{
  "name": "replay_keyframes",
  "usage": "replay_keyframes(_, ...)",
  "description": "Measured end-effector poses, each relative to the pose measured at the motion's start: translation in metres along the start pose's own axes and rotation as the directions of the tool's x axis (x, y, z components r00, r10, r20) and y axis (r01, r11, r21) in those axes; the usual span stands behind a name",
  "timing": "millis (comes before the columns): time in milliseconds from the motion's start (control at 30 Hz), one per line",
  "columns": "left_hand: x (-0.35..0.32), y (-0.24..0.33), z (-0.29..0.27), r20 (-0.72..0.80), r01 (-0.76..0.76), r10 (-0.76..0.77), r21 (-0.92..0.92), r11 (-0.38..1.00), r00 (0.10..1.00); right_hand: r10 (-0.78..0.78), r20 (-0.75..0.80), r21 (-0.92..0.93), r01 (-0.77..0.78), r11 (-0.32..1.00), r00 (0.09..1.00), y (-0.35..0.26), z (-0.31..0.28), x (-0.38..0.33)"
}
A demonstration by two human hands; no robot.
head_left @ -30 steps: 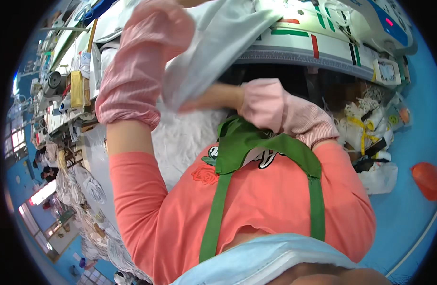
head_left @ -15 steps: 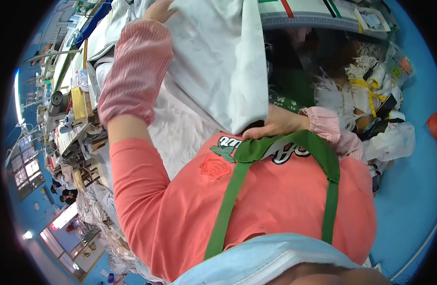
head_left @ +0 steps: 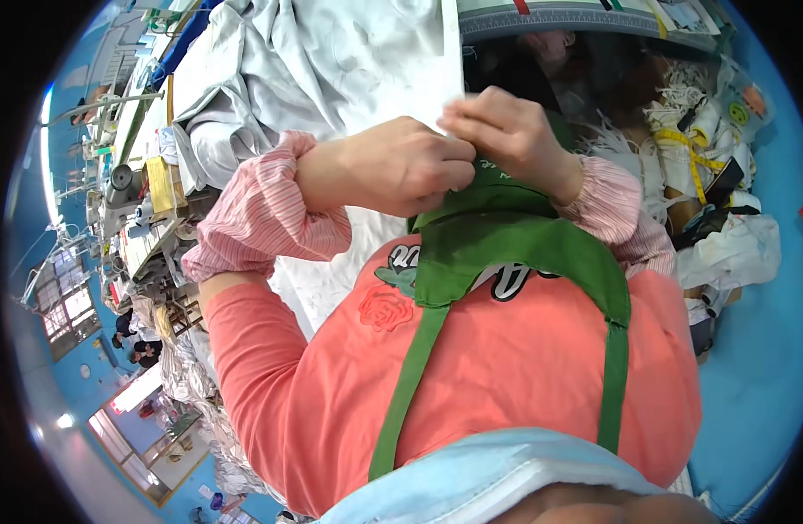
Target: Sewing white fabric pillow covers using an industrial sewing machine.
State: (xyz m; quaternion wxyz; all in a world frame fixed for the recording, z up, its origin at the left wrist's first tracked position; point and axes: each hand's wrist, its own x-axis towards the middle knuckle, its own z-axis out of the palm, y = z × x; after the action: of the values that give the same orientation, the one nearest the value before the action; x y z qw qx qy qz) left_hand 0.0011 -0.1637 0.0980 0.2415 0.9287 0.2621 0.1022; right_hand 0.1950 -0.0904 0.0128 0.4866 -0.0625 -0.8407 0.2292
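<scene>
Both hands met in front of the person's chest, just above the bib of a green apron. The left hand was curled into a loose fist, its fingertips pinching the lower edge of a pale grey-white piece of fabric. The right hand sat touching it, fingers bent and pinching the same edge at its corner (the exact grip point was hidden behind the knuckles). From that pinched edge the fabric ran upward and away over the worktable, lying in loose folds across the upper left of the view.

Both forearms wore pink striped sleeve covers gathered at the wrist, over a coral long-sleeved top with a rose print. To the right, near the right elbow, lay a heap of white cloth scraps with a yellow measuring tape draped across it and a dark tool beside it. Far left, sewing workstations ran along the rim, blurred and bent by the lens.
</scene>
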Motion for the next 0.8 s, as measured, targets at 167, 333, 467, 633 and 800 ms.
replay_keyframes(167, 0.002, -0.097, 0.000, -0.250, 0.325, -0.423, -0.351, 0.878, 0.871, 0.214, 0.217, 0.043, -0.228, 0.973, 0.953, 0.023, 0.002, -0.059)
replay_keyframes(333, 0.014, -0.251, 0.037, -0.629, 0.637, -0.328, 0.359, 0.682, 0.705, 0.376, 0.247, 0.072, -0.403, 0.912, 0.893, 0.039, 0.005, -0.065)
replay_keyframes(467, 0.017, -0.287, 0.031, -0.639, 0.590, -0.326, 0.252, 0.767, 0.696, 0.470, 0.226, 0.039, -0.490, 0.871, 0.853, 0.058, 0.004, -0.055)
replay_keyframes(633, 0.032, -0.303, 0.002, -0.600, 0.598, -0.400, 0.168, 0.784, 0.693, 0.531, 0.229, -0.015, -0.542, 0.840, 0.816, 0.089, 0.001, -0.045)
replay_keyframes(800, 0.026, -0.333, -0.018, -0.664, 0.548, -0.356, 0.098, 0.830, 0.658, 0.507, 0.221, 0.018, -0.523, 0.852, 0.833, 0.114, 0.007, -0.028)
